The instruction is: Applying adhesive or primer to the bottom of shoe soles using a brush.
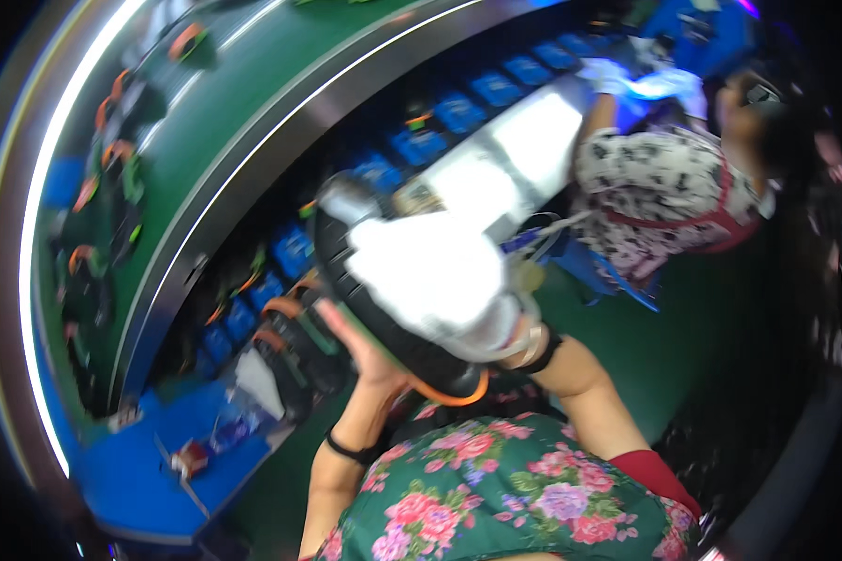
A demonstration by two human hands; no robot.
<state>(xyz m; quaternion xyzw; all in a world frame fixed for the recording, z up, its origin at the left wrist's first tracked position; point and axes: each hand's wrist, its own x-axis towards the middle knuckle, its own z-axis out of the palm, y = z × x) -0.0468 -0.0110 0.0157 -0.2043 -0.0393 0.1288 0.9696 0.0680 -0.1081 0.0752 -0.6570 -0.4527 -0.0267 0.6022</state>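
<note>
A black shoe (pixel 410 338) with an orange edge is tilted in front of my chest, its long side running from upper left to lower right. My left hand (pixel 370 360) supports it from the lower left, with one finger stretched along its side. Over the shoe's upper right side lies my right hand (pixel 435 276), covered by a bright white glove or cloth; glare hides its fingers. A blurred grey, shiny thing (pixel 346 199) sticks out at the shoe's upper end, close to the white covering. Whether my right hand grips it does not show.
To the left curves a green conveyor (pixel 225 122) carrying several dark shoes with orange trim. Blue trays (pixel 458 112) line a lower rack. More shoes (pixel 295 341) stand beside a blue table (pixel 140 481). At right, a co-worker (pixel 664 178) in white gloves works at a white bench (pixel 533 140).
</note>
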